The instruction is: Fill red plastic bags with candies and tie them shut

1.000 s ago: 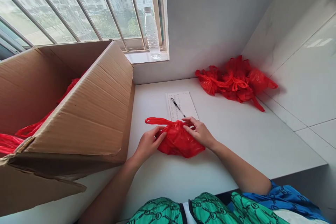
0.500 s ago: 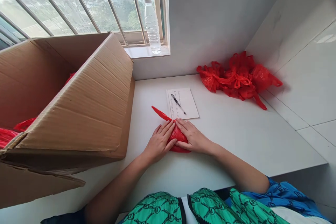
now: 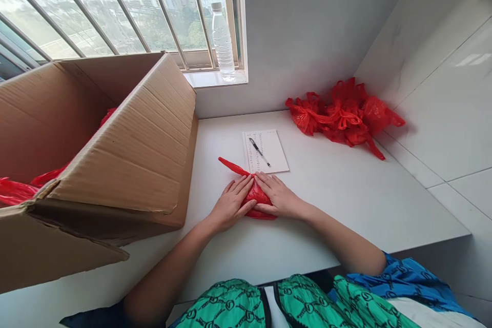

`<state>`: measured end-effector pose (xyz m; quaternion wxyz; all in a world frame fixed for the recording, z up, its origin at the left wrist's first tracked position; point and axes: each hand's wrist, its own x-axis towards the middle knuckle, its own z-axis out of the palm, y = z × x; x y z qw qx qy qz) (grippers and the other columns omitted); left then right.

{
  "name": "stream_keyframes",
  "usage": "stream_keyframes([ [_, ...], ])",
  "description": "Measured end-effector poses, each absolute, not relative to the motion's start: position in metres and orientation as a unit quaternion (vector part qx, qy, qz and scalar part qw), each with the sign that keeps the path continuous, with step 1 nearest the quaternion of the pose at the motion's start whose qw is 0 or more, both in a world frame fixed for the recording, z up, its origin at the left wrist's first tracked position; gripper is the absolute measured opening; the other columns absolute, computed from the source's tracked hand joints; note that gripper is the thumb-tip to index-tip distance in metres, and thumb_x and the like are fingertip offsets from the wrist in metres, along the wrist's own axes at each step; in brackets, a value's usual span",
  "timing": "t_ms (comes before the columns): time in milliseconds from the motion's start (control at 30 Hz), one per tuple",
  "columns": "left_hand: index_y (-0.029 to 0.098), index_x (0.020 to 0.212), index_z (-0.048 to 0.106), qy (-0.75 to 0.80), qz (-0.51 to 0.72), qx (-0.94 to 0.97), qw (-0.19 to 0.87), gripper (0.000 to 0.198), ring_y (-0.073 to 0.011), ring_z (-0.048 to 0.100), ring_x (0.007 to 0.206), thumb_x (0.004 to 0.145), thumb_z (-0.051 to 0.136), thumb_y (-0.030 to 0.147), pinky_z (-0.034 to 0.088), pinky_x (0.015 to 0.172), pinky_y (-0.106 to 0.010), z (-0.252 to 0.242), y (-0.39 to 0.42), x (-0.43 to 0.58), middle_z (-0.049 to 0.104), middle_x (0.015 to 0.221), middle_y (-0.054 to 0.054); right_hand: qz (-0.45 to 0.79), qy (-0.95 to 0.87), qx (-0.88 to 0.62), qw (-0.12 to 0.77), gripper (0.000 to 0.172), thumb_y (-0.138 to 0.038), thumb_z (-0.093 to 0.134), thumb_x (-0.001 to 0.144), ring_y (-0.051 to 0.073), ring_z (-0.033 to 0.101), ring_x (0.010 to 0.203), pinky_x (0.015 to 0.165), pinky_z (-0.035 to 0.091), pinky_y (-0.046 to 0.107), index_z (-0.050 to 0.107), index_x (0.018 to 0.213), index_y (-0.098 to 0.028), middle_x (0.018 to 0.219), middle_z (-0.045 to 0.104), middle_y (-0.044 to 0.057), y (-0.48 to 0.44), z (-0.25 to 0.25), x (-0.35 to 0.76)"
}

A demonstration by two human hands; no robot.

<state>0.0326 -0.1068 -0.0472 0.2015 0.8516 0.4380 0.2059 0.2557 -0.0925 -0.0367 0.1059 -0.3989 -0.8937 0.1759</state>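
Note:
A red plastic bag (image 3: 257, 195) lies on the white table, bundled small, with one strip sticking out past the fingers to the upper left. My left hand (image 3: 232, 201) rests over its left side, fingers stretched out and thumb along the near side. From the right, my right hand (image 3: 280, 199) lies over the other side in the same way, fingers straight and flat. The fingertips of both hands nearly meet at the bag's far edge, and the thumbs come close together in front. Part of the bag is hidden under the palms.
Just beyond the hands, a pen (image 3: 260, 152) lies on a notebook (image 3: 279, 151). A large cardboard box (image 3: 130, 164) with red plastic bags (image 3: 19, 190) inside stands at left. More red bags (image 3: 346, 115) are heaped against the wall. A water bottle (image 3: 223, 43) stands on the sill.
The hands and the bag keep almost the same pose. The whole view has shifted slightly, showing a bit more of the box's interior.

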Motion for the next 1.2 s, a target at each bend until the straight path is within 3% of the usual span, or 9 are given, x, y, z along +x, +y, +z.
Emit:
stream_keyframes([
  [167,0.022,0.123,0.062,0.501,0.394,0.721,0.274,0.037,-0.0222,0.056,0.122,0.099,0.042,0.043,0.050,0.098,-0.035,-0.035,-0.100,0.018,0.061,0.130,-0.008,0.181,-0.858,-0.441,0.194,0.076,-0.064,0.045,0.093,0.029,0.037,0.140,0.114,0.032,0.047,0.034,0.152,-0.017,0.154,0.040,0.014,-0.090,-0.026,0.266],
  [267,0.021,0.121,0.062,0.562,0.378,0.666,0.313,0.039,-0.0233,0.063,0.107,0.095,0.049,0.048,0.052,0.087,-0.034,-0.029,-0.099,0.015,0.067,0.116,-0.008,0.158,-0.817,-0.502,0.236,0.060,-0.056,0.048,0.095,0.030,0.055,0.119,0.102,0.042,0.048,0.052,0.139,-0.017,0.126,0.065,0.013,-0.088,-0.022,0.270],
  [333,0.021,0.125,0.059,0.564,0.331,0.666,0.359,0.046,-0.0233,0.065,0.096,0.089,0.057,0.050,0.051,0.083,-0.034,-0.027,-0.100,0.017,0.069,0.106,-0.007,0.174,-0.807,-0.516,0.227,0.050,-0.050,0.056,0.092,0.030,0.060,0.108,0.097,0.044,0.049,0.060,0.130,-0.017,0.111,0.070,0.012,-0.088,-0.021,0.271],
  [467,0.023,0.133,0.052,0.507,0.346,0.616,0.494,0.056,-0.0190,0.062,0.082,0.085,0.064,0.049,0.049,0.070,-0.028,-0.019,-0.106,0.025,0.064,0.092,-0.003,0.367,-0.761,-0.460,0.276,0.037,-0.034,0.059,0.090,0.026,0.062,0.109,0.095,0.049,0.043,0.064,0.125,-0.024,0.120,0.068,0.008,-0.089,-0.017,0.273],
  [567,0.026,0.136,0.047,0.444,0.405,0.536,0.593,0.056,-0.0157,0.060,0.080,0.087,0.064,0.047,0.048,0.068,-0.025,-0.008,-0.113,0.027,0.060,0.092,-0.002,0.550,-0.660,-0.389,0.332,0.033,-0.036,0.059,0.090,0.023,0.064,0.109,0.093,0.052,0.038,0.066,0.121,-0.024,0.121,0.069,0.006,-0.090,-0.008,0.276],
  [667,0.026,0.137,0.045,0.432,0.429,0.512,0.606,0.057,-0.0155,0.060,0.081,0.087,0.065,0.045,0.048,0.070,-0.026,0.007,-0.124,0.024,0.058,0.093,-0.002,0.641,-0.580,-0.355,0.356,0.034,-0.041,0.063,0.088,0.023,0.068,0.101,0.087,0.055,0.036,0.067,0.117,-0.023,0.111,0.072,0.006,-0.094,0.002,0.279],
  [1000,0.028,0.144,0.036,0.506,0.319,0.695,0.399,0.051,-0.0175,0.062,0.085,0.096,0.050,0.039,0.052,0.073,-0.030,0.056,-0.170,0.010,0.065,0.098,-0.004,0.670,-0.566,-0.337,0.342,0.036,-0.047,0.064,0.087,0.024,0.069,0.092,0.078,0.058,0.035,0.068,0.115,-0.025,0.107,0.072,0.006,-0.112,0.022,0.280],
  [1133,0.029,0.129,0.054,0.522,0.320,0.775,0.155,0.034,-0.0170,0.064,0.086,0.095,0.054,0.033,0.053,0.075,-0.030,0.080,-0.194,0.025,0.067,0.104,-0.004,0.571,-0.665,-0.316,0.363,0.028,-0.042,0.060,0.089,0.022,0.064,0.092,0.083,0.055,0.036,0.073,0.108,-0.025,0.102,0.066,0.006,-0.121,0.028,0.281],
  [1200,0.026,0.118,0.061,0.478,0.341,0.808,0.037,0.025,-0.0182,0.063,0.090,0.094,0.056,0.033,0.052,0.078,-0.031,0.087,-0.201,0.038,0.067,0.105,-0.006,0.545,-0.692,-0.301,0.365,0.026,-0.039,0.059,0.090,0.021,0.062,0.086,0.074,0.057,0.034,0.075,0.106,-0.026,0.094,0.061,0.006,-0.128,0.027,0.283],
])
